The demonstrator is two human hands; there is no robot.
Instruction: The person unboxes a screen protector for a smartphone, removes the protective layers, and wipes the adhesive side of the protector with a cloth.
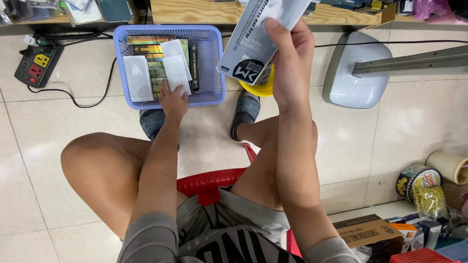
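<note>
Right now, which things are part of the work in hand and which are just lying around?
In hand:
left hand on a white packet in the blue basket
right hand holding up a grey flat package
dark boxes in the basket

Lying about:
power strip
fan base
tape rolls
cardboard box

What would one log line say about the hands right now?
left hand: reaching into blue basket, on white packet | right hand: holding grey packet up
</note>
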